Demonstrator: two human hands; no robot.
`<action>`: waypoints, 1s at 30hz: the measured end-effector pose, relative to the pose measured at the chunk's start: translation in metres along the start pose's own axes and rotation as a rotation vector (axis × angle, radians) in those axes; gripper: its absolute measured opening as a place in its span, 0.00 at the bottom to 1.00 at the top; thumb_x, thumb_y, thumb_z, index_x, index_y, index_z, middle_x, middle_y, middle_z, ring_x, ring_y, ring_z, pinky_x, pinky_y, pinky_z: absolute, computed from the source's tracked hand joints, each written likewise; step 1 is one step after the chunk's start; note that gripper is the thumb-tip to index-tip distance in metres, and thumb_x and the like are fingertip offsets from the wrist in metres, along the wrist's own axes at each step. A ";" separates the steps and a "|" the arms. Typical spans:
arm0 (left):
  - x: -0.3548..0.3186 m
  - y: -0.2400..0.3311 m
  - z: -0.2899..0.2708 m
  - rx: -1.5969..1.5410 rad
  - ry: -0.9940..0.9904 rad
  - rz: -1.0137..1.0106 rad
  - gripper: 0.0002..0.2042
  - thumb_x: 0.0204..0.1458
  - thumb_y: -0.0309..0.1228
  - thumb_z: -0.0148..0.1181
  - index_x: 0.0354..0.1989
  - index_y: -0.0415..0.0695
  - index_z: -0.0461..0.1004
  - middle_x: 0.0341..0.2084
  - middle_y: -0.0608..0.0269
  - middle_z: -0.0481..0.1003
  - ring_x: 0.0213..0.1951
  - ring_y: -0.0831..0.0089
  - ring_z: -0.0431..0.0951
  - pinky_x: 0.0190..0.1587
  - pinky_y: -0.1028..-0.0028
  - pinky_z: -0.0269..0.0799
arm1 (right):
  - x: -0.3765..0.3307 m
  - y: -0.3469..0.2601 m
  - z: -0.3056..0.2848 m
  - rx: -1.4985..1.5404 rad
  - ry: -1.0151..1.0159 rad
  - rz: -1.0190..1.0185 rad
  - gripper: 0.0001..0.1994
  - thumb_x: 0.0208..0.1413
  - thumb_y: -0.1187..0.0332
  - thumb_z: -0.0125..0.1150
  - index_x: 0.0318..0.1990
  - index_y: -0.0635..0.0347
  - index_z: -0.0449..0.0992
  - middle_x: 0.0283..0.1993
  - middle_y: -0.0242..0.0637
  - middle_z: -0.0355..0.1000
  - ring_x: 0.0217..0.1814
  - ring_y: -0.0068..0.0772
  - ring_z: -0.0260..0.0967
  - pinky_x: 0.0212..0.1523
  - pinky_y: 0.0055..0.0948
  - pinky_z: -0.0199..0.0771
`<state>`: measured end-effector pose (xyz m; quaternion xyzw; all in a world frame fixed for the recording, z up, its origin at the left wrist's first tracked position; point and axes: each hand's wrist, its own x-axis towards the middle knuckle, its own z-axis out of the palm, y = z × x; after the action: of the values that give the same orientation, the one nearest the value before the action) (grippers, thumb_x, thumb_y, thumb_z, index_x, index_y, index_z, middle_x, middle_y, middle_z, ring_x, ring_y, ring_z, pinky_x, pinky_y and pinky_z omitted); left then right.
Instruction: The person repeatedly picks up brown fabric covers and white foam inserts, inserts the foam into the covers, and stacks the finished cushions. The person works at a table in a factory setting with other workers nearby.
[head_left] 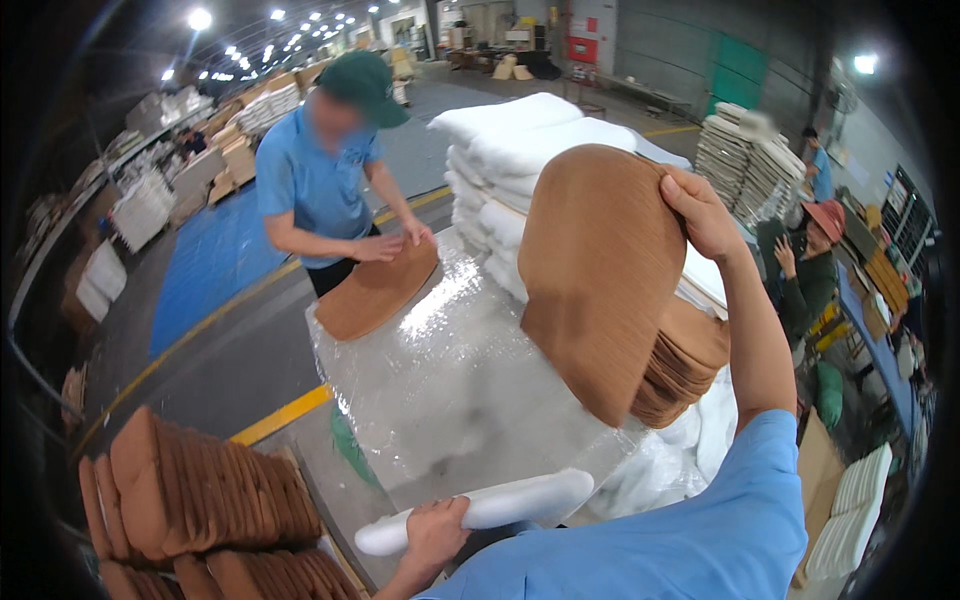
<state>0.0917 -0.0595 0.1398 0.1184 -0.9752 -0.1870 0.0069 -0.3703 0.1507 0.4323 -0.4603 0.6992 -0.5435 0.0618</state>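
Raised at the right, my right hand [703, 210] pinches the upper edge of a brown fabric cushion cover [605, 265]. The cover hangs broad and flat over the table, its upper end rounded. My left hand [437, 530] is wrapped over a thick white padding slab [530, 500], seen edge-on close to my body. Behind the held cover, a stack of brown covers [680, 365] is partly hidden. Across the table, a co-worker in a blue shirt has both hands on another brown cover [380, 295].
Clear plastic film covers the table [430, 400]. A tall pile of white padding [520, 125] stands at its far side. Stacked brown cushions [200, 490] fill the lower left. A person in a red hat [825, 218] is at the right, near a blue table [880, 345].
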 end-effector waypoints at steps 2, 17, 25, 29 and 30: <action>-0.007 0.001 0.000 0.013 -0.017 -0.025 0.23 0.42 0.38 0.73 0.49 0.48 0.78 0.42 0.58 0.83 0.45 0.52 0.83 0.47 0.54 0.78 | 0.001 -0.001 0.024 0.110 -0.046 0.007 0.25 0.72 0.45 0.55 0.57 0.60 0.79 0.48 0.26 0.77 0.51 0.18 0.69 0.56 0.27 0.69; 0.105 0.016 -0.086 -1.898 0.173 -0.226 0.23 0.67 0.31 0.61 0.69 0.40 0.68 0.55 0.59 0.79 0.56 0.71 0.79 0.60 0.66 0.75 | 0.006 0.011 0.146 0.572 -0.458 -0.102 0.23 0.70 0.52 0.62 0.57 0.65 0.78 0.53 0.31 0.78 0.57 0.25 0.72 0.59 0.30 0.70; 0.104 0.007 -0.109 -1.629 0.537 -0.040 0.15 0.69 0.28 0.57 0.61 0.37 0.74 0.49 0.63 0.82 0.50 0.77 0.80 0.56 0.73 0.76 | -0.029 0.041 0.168 0.449 -0.359 0.167 0.27 0.59 0.63 0.75 0.63 0.64 0.74 0.58 0.31 0.77 0.61 0.25 0.72 0.65 0.32 0.70; 0.096 0.006 -0.097 -1.591 0.494 -0.093 0.14 0.71 0.32 0.55 0.59 0.37 0.76 0.49 0.64 0.81 0.50 0.78 0.80 0.56 0.74 0.75 | -0.029 0.063 0.191 0.510 -0.301 0.299 0.13 0.63 0.70 0.70 0.52 0.63 0.79 0.47 0.29 0.80 0.50 0.19 0.75 0.53 0.25 0.75; 0.093 0.003 -0.093 -1.667 0.459 -0.103 0.15 0.72 0.34 0.54 0.58 0.38 0.77 0.48 0.65 0.81 0.50 0.78 0.79 0.55 0.74 0.75 | -0.031 0.064 0.194 0.522 -0.276 0.289 0.09 0.64 0.72 0.69 0.49 0.62 0.80 0.43 0.27 0.80 0.46 0.16 0.75 0.49 0.22 0.75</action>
<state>0.0056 -0.1124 0.2251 0.1536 -0.4879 -0.8126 0.2794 -0.2761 0.0359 0.2889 -0.3942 0.5794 -0.6224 0.3485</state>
